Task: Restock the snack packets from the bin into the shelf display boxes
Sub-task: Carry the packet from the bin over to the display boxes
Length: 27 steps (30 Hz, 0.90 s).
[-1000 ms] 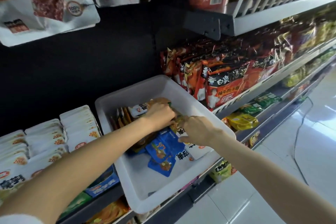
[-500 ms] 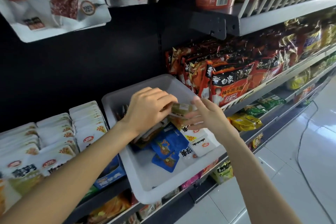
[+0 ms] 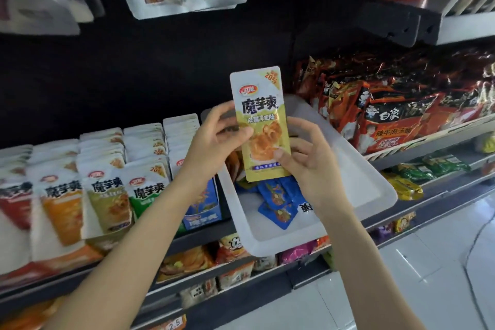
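Pinching a yellow snack packet [image 3: 261, 126] upright between my left hand [image 3: 214, 136] and right hand [image 3: 308, 158] above the white bin [image 3: 375, 190], I should match its colour to the olive-fronted display box [image 3: 111, 195] before sliding it in.

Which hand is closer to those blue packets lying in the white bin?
Right. The right hand sits directly above the blue packets, gripping the yellow packet's lower edge. The left hand holds that packet's other side, farther up and left, over the white bin's left wall.
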Motion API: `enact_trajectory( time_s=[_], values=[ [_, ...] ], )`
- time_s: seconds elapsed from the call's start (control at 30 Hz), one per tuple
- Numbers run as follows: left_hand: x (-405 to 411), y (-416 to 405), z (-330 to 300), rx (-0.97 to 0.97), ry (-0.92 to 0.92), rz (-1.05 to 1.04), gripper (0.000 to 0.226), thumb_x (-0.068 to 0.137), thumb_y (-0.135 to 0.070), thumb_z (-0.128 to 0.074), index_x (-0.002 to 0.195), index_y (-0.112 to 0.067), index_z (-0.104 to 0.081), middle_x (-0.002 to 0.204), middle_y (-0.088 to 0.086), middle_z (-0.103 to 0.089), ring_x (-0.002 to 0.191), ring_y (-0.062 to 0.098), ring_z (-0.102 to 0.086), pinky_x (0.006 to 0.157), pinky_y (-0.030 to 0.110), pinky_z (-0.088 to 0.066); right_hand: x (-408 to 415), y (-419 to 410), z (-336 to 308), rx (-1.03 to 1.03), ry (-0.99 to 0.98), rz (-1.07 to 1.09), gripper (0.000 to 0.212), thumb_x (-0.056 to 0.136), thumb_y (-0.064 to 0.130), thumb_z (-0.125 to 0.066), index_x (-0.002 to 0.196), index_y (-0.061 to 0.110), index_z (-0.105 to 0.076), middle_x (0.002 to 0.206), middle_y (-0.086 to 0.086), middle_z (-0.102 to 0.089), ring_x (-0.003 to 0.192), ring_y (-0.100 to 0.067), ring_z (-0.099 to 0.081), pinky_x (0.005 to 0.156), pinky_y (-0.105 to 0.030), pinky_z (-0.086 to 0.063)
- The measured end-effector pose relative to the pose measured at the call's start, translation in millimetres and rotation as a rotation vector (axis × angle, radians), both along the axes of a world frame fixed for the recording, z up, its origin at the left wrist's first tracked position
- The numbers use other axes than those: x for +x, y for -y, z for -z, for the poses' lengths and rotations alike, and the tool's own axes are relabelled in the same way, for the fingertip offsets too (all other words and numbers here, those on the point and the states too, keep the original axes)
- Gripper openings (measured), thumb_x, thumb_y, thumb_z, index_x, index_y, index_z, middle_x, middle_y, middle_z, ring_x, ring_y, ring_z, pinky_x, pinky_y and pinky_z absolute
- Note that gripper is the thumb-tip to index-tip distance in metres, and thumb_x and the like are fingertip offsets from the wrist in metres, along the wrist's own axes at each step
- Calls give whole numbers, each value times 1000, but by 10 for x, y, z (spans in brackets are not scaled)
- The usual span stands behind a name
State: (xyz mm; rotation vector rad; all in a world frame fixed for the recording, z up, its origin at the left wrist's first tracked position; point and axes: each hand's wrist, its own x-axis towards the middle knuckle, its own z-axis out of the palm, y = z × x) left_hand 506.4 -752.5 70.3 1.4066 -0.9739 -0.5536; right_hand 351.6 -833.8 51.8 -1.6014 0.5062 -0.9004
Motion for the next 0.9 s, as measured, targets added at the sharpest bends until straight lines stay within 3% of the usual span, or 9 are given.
enact_trajectory(
  time_s=[0.1, 0.2, 0.3, 0.43, 0.5, 0.6, 0.7, 0.77, 0.9],
  values=[
    [15, -126, 17, 5, 57, -55, 43, 87, -9, -65, 119, -32, -50, 102, -10, -68, 93, 8, -66, 79, 31, -56, 111, -70, 1, -79, -72, -29, 41, 88, 7, -64, 121, 26, -49, 96, 13, -71, 89, -6, -68, 76, -27, -57],
    [92, -346, 11, -17, 235, -119, 47, 85, -9, -67, 110, -45, -48, 99, -14, -65, 86, -5, -63, 76, 17, -51, 231, -106, -116, -138, -92, 17, 52, 86, 18, -67, 132, 22, -42, 104, 8, -65, 91, -3, -65, 72, -19, -54],
    [184, -632, 39, 18, 285, -105, 48, 85, -12, -68, 109, -49, -48, 90, -16, -67, 77, -1, -61, 69, 15, -49, 393, -148, -370, -308, -97, -55, 60, 84, 20, -70, 133, 29, -36, 104, 11, -62, 90, -1, -65, 70, -16, -52],
    [372, -1070, 111, 105, 390, -183, 50, 84, -15, -69, 109, -52, -47, 91, -18, -67, 83, -1, -62, 68, 16, -50, 752, -253, -626, -597, -296, -311, 25, 86, 18, -69, 107, 24, -57, 94, 11, -67, 76, -1, -68, 63, -23, -57],
    [524, -1301, 132, 84, 404, -319, 47, 84, -15, -69, 107, -51, -50, 92, -24, -65, 87, -3, -62, 70, 14, -49, 990, -341, -655, -617, -282, -417, 12, 87, 14, -67, 96, 16, -60, 91, 4, -68, 73, -6, -70, 63, -27, -58],
    [805, -1655, 266, 129, 477, -564, 39, 88, -30, -65, 118, -48, -48, 108, -33, -58, 96, -1, -60, 76, 23, -50, 1386, -492, -641, -543, -157, -374, 9, 87, 10, -67, 93, 13, -60, 88, 0, -68, 74, -12, -70, 68, -32, -59],
    [1008, -1982, 564, 443, 608, -663, 53, 85, -55, -55, 131, -31, -43, 124, -11, -56, 107, 14, -57, 86, 39, -49, 1769, -611, -584, -508, -120, -230, 8, 86, 12, -67, 90, 16, -60, 79, 5, -67, 70, -12, -70, 71, -41, -58],
    [1021, -2142, 742, 553, 709, -593, 53, 81, -61, -48, 122, -27, -54, 119, -3, -59, 108, 20, -56, 87, 42, -49, 1969, -667, -555, -537, -185, -182, 10, 85, 13, -67, 90, 18, -61, 80, 5, -69, 69, -11, -69, 72, -42, -57],
    [1004, -2302, 909, 553, 869, -498, 34, 81, -57, -48, 88, -30, -65, 100, -10, -59, 95, 17, -57, 81, 45, -48, 2185, -863, -468, -752, -366, -219, 13, 83, 14, -65, 95, 20, -63, 80, 6, -67, 72, -15, -67, 76, -35, -52]
  ],
)
